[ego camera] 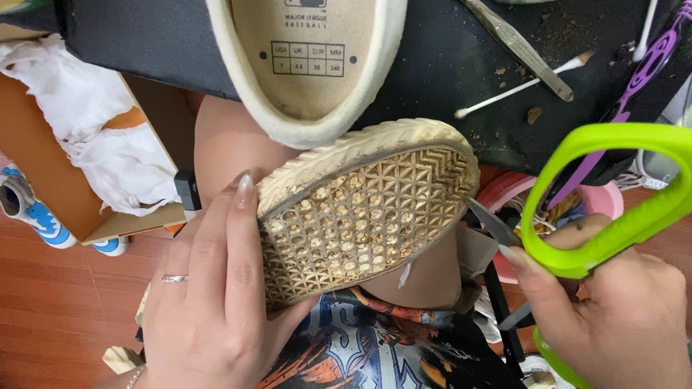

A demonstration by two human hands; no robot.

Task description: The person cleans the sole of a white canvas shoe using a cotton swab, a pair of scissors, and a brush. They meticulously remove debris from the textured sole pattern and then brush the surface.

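Note:
My left hand (212,299) grips a shoe (362,209) held sole-up over my lap; the tan patterned sole is packed with dirt. My right hand (611,308) holds lime-green-handled scissors (629,184), their blade tips touching the sole's right edge. A second matching shoe (311,65) lies on the black table (449,68) just beyond, its beige insole facing up.
On the black table lie a cotton swab (522,87), a metal tool (513,39) and a purple toothbrush (648,65), with dirt crumbs around. A pink basin (603,197) sits lower right. An open cardboard box with white paper (90,119) and blue-white sneakers (24,209) stand on the wooden floor at left.

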